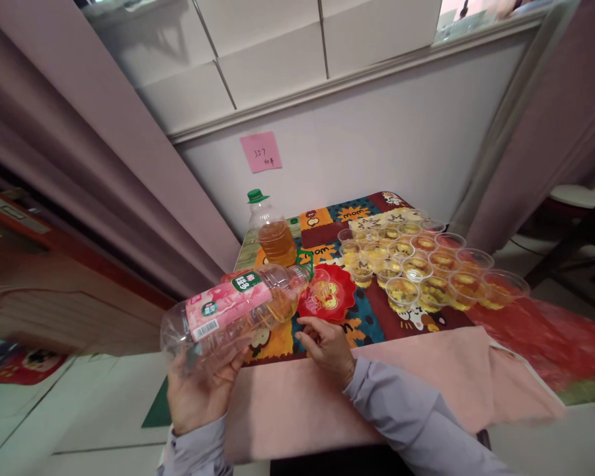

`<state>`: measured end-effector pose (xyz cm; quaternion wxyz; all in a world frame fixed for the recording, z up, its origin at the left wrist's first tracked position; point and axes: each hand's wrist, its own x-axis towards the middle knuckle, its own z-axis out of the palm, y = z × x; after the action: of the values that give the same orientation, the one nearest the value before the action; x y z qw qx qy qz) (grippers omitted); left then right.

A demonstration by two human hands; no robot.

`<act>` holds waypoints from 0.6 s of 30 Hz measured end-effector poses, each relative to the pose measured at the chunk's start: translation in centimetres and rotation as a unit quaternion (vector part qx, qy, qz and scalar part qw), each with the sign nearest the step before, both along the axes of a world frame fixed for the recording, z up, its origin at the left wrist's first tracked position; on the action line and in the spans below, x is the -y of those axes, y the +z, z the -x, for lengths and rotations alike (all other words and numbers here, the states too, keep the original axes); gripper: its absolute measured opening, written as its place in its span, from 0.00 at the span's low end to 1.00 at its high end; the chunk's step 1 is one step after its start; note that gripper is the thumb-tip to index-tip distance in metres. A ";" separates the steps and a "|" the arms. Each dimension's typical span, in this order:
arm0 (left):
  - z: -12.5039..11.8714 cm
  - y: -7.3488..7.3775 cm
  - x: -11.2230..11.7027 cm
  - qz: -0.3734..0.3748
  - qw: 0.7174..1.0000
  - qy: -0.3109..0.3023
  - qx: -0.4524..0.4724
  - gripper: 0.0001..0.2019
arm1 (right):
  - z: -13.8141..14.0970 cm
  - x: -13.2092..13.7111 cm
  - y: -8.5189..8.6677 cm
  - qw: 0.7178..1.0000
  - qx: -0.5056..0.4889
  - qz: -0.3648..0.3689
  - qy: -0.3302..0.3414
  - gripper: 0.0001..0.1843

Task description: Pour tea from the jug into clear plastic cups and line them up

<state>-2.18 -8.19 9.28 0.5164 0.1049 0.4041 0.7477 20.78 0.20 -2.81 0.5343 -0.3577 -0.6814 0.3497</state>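
A large clear plastic bottle (238,301) with a pink label lies tilted almost on its side, held from below at its base by my left hand (201,390). Amber liquid runs along its lower side toward the neck, where a green ring handle (306,259) sits. The bottle's mouth is over a clear plastic cup (322,285) on a red scalloped plate (344,301). My right hand (327,347) is just in front of that plate, thumb and index finger slightly apart, with nothing visible in it. Whether liquid is flowing, I cannot tell.
Several clear cups (401,291) of yellowish liquid crowd the table's right side. Behind the tilted bottle stands a green-capped bottle (275,235), partly filled. A patterned cloth (322,235) and a pink cloth (297,403) cover the table. A pink note (260,152) is on the wall.
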 end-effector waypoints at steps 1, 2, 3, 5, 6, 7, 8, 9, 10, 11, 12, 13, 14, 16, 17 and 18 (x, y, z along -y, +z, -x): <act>0.1 0.1 0.0 -0.001 1.000 0.000 0.001 0.19 | 0.0 0.0 0.0 1.000 -0.001 -0.001 -0.001 0.14; 0.1 0.1 0.0 -0.003 1.000 0.000 0.002 0.19 | 0.0 0.0 0.0 1.000 -0.003 -0.002 -0.001 0.14; 0.0 0.2 -0.1 -0.008 1.000 -0.002 0.004 0.19 | 0.0 0.0 -0.1 1.000 -0.004 -0.002 -0.003 0.14; -0.2 0.4 -0.1 -0.012 1.000 -0.002 0.008 0.18 | 0.1 0.0 -0.1 1.000 -0.005 -0.002 -0.004 0.14; -0.4 0.5 -0.1 -0.009 1.000 0.002 0.010 0.18 | 0.1 0.0 -0.1 1.000 -0.004 -0.002 -0.004 0.14; -0.6 0.7 -0.1 -0.005 1.000 0.008 0.009 0.18 | 0.1 0.0 -0.1 1.000 -0.003 -0.003 -0.004 0.14; -0.8 0.8 -0.1 0.000 1.000 0.013 0.006 0.18 | 0.1 0.0 -0.1 1.000 -0.001 -0.004 -0.004 0.14; -0.9 0.8 -0.1 0.003 1.000 0.015 0.001 0.17 | 0.1 0.0 -0.1 1.000 0.000 -0.006 -0.005 0.14; -0.9 0.8 -0.1 0.006 1.000 0.014 -0.005 0.17 | 0.1 0.0 -0.1 1.000 0.001 -0.007 -0.006 0.14; -0.9 0.8 -0.1 0.007 1.000 0.012 -0.011 0.17 | 0.1 0.0 -0.1 1.000 0.002 -0.006 -0.007 0.14; -0.8 0.8 -0.1 0.008 1.000 0.009 -0.015 0.17 | 0.1 0.0 -0.1 1.000 0.003 -0.005 -0.008 0.14; -0.7 0.7 -0.1 0.008 1.000 0.006 -0.016 0.17 | 0.1 0.0 -0.1 1.000 0.003 -0.003 -0.009 0.14; -0.6 0.6 -0.1 0.006 1.000 0.007 -0.016 0.16 | 0.1 0.0 -0.1 1.000 0.003 -0.002 -0.009 0.14; -0.3 0.5 -0.1 0.001 1.000 0.008 -0.015 0.16 | 0.0 0.0 0.0 1.000 0.002 -0.001 -0.008 0.14; -0.3 0.4 -0.1 -0.001 1.000 0.007 -0.014 0.16 | 0.0 0.0 0.0 1.000 0.002 -0.002 -0.007 0.14; -0.3 0.4 -0.1 -0.001 1.000 0.005 -0.013 0.16 | 0.0 0.0 0.0 1.000 0.000 -0.003 -0.005 0.14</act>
<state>-1.93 -8.07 9.72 0.5071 0.1132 0.4110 0.7490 20.77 0.19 -2.83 0.5368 -0.3599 -0.6807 0.3449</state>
